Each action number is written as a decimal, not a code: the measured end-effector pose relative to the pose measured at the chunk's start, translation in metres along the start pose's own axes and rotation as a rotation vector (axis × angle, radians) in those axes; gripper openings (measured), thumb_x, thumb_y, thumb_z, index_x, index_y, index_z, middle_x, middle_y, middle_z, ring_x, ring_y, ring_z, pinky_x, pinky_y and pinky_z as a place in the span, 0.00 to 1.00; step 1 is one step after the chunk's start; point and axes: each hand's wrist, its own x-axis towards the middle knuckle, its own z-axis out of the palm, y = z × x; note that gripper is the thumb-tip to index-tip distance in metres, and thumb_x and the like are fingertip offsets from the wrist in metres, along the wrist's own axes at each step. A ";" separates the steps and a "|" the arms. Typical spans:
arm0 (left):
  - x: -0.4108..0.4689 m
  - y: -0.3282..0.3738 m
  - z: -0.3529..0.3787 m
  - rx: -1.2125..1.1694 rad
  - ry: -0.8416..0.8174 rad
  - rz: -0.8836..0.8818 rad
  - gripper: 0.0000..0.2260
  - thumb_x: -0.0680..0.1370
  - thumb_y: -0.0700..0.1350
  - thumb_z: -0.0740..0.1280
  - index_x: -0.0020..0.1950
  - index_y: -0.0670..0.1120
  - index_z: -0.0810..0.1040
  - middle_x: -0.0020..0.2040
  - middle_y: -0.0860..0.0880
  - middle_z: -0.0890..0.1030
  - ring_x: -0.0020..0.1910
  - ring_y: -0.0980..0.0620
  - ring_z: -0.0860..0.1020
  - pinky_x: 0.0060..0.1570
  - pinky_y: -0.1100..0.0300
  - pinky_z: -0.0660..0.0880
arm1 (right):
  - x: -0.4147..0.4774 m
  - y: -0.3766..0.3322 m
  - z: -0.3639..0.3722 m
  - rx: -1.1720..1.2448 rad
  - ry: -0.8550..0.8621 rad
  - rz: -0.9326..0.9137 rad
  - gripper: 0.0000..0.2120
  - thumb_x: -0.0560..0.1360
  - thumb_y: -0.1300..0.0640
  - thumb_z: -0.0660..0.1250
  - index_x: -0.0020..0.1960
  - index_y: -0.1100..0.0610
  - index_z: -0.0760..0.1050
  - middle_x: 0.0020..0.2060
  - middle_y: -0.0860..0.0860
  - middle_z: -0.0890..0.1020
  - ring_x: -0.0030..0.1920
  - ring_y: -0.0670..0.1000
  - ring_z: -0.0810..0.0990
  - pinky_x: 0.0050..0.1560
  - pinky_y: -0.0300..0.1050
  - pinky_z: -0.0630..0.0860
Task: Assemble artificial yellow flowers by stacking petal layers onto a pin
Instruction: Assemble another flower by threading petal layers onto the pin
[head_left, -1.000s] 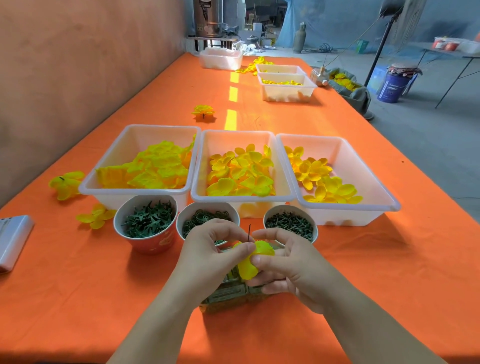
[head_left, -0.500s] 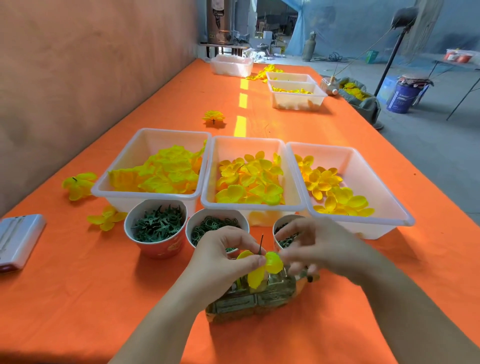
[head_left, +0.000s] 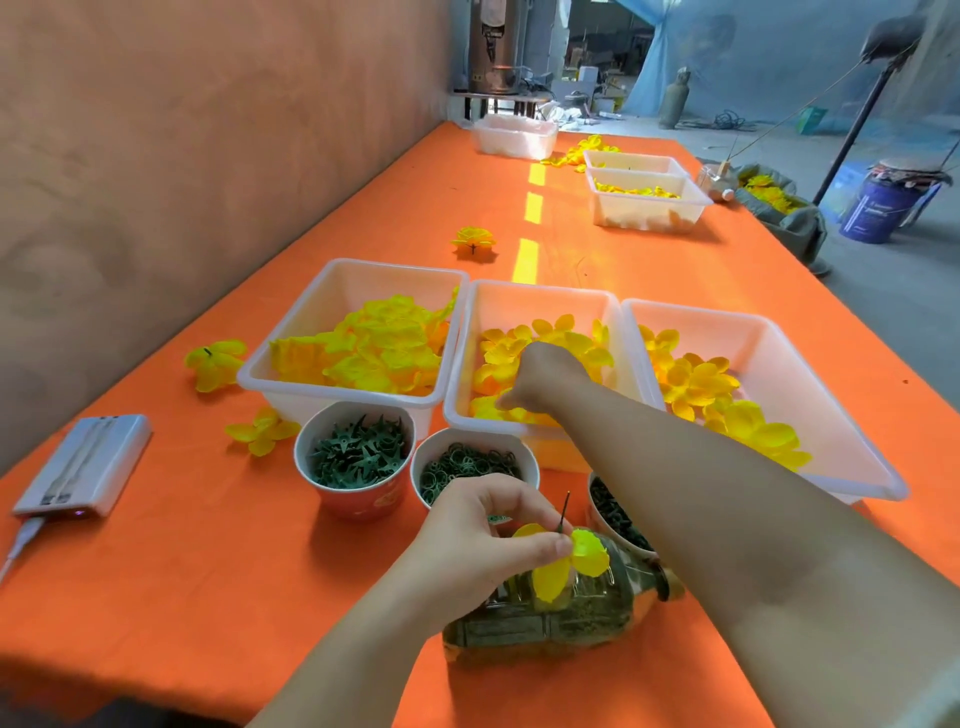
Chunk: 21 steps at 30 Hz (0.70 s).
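Observation:
My left hand pinches a thin dark pin that points up, with a small yellow petal layer threaded on it, just above a bottle lying on the table. My right hand reaches into the middle white tray, down among mid-sized yellow petals. Its fingertips are hidden behind the hand, so I cannot tell whether it holds a petal. The left tray holds large petals and the right tray holds small ones.
Three cups of green parts stand before the trays: stars, rings, and one partly behind my right arm. A plastic bottle lies near the front edge. A white power bank and loose flowers lie left.
My right hand has left the pin and moved forward into the middle tray. My left hand still holds the pin with the small petal layer on it.

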 end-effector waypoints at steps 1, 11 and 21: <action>0.000 0.001 0.000 0.001 0.000 -0.005 0.05 0.69 0.49 0.77 0.41 0.50 0.85 0.46 0.51 0.83 0.52 0.51 0.82 0.61 0.47 0.77 | 0.002 -0.001 0.002 -0.013 -0.011 0.008 0.15 0.71 0.53 0.75 0.36 0.57 0.71 0.33 0.52 0.75 0.34 0.54 0.74 0.29 0.42 0.66; 0.002 -0.001 -0.001 -0.014 -0.012 -0.006 0.08 0.66 0.53 0.76 0.41 0.50 0.85 0.46 0.49 0.84 0.53 0.49 0.82 0.63 0.43 0.75 | -0.019 0.035 -0.028 0.136 0.101 -0.104 0.04 0.77 0.63 0.68 0.46 0.56 0.81 0.47 0.56 0.86 0.41 0.55 0.85 0.47 0.48 0.82; 0.002 -0.002 -0.003 -0.025 -0.048 0.005 0.07 0.68 0.50 0.77 0.42 0.49 0.85 0.47 0.48 0.85 0.52 0.49 0.82 0.62 0.50 0.77 | -0.056 0.059 -0.054 0.300 0.339 -0.127 0.08 0.72 0.62 0.71 0.51 0.55 0.85 0.51 0.54 0.84 0.52 0.55 0.81 0.45 0.42 0.71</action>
